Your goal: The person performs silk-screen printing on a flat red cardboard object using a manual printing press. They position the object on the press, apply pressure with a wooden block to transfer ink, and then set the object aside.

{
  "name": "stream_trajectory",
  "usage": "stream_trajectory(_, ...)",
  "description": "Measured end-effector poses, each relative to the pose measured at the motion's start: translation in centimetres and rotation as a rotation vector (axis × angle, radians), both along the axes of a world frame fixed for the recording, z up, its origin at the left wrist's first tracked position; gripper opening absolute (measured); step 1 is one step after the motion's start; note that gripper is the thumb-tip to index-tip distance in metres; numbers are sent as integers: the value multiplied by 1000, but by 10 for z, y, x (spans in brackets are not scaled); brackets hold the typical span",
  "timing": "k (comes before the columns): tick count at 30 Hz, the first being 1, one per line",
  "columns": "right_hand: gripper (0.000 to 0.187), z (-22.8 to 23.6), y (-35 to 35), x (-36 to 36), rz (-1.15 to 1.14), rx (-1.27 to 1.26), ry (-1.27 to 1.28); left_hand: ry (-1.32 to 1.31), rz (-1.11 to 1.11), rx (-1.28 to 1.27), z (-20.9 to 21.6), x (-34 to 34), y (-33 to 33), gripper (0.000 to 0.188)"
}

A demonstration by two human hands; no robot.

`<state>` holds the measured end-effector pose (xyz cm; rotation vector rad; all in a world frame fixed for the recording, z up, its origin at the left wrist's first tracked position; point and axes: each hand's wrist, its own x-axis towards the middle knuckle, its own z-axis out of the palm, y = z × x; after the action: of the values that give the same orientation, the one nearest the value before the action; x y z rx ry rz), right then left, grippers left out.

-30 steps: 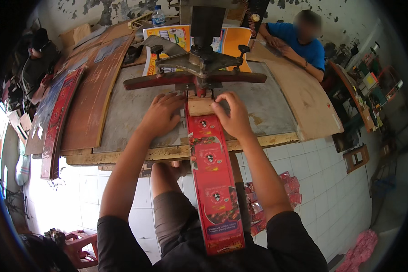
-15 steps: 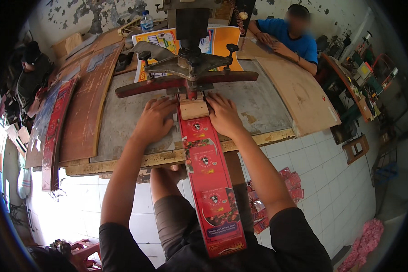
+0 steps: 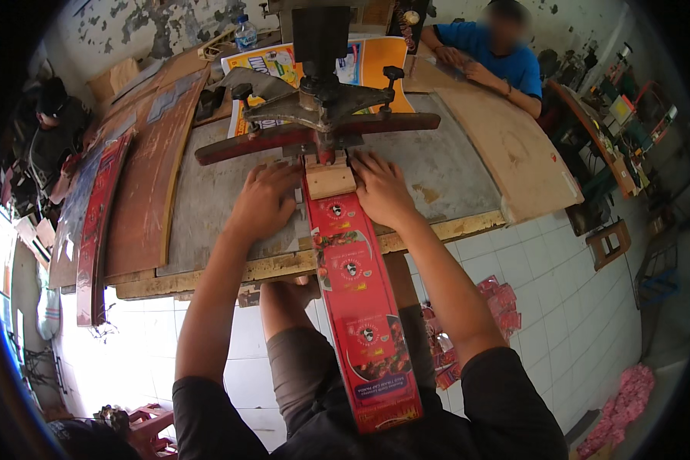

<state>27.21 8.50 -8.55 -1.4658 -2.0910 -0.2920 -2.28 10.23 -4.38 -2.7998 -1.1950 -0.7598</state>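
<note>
A long red strip of printed packaging (image 3: 351,284) runs from under the press toward my lap, overhanging the table's front edge. On its far end rests a small wooden block (image 3: 331,184), directly below the red, wing-shaped press head (image 3: 326,139). To the block's left my left hand (image 3: 266,201) lies palm down on the grey metal plate (image 3: 211,222), fingers stretched forward beside the strip. My right hand (image 3: 381,190) lies flat along the block's right side, fingertips near the far end of the strip. Whether the fingertips touch the block is hard to tell.
A brown board (image 3: 149,184) and stacked red strips (image 3: 96,230) lie at left. A cardboard sheet (image 3: 498,146) covers the right, where a co-worker in blue (image 3: 487,61) leans. Printed sheets (image 3: 383,69) and a water bottle (image 3: 245,34) stand behind the press. Red pieces (image 3: 502,307) lie on the floor.
The whole view has shifted slightly. Both hands, the block and the red strip keep nearly the same places relative to the press.
</note>
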Motion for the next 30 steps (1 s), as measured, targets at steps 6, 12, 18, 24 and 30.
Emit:
stream_trajectory(6, 49, 0, 1, 1, 25, -53, 75, 3, -16, 3, 3, 1, -1, 54)
stream_trajectory(12, 41, -1, 0, 3, 14, 57, 93, 12, -16, -4, 4, 3, -1, 54)
stream_trajectory(18, 11, 38, -23, -4, 222, 19, 602, 11, -53, 83, 12, -2, -9, 48)
stream_trajectory(24, 17, 49, -43, -14, 375, 79, 343, -123, -84, 110, 24, 4, -35, 41)
stream_trajectory(30, 36, 46, -66, -6, 370, 14, 275, -234, -98, 49, 11, 14, -109, 39)
